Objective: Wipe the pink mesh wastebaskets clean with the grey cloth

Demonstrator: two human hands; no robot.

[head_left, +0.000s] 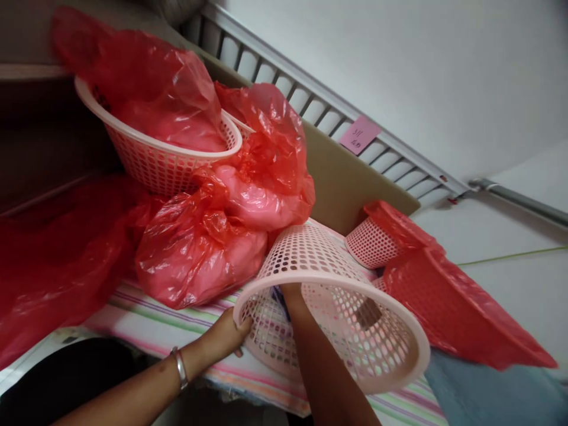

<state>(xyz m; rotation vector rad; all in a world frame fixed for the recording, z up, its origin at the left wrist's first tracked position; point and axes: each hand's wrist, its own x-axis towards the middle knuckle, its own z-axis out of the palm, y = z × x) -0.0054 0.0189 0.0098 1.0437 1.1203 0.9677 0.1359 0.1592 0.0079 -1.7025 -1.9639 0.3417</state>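
A pale pink perforated plastic basket (310, 254) lies tipped on its side, with its mouth toward me. My left hand (235, 334) grips the left part of its rim, thumb over the edge; a silver bangle circles that wrist. My right hand (291, 291) reaches deep inside the basket, its fingers hidden behind the forearm and basket wall. Beside it in the basket is a bit of dark purplish material (279, 300), too little visible to name. Just left of the basket sit a knotted red plastic bag (199, 254) and another red bag (266, 195), both with pinkish contents.
Another pink basket (155, 157) holding a red bag (173, 89) stands at upper left. Red plastic covers pink baskets (373, 242) at right. A striped cloth (164, 319) covers the surface. Behind are a brown board (346, 183), a white railing (302, 100) and a pink note (359, 135).
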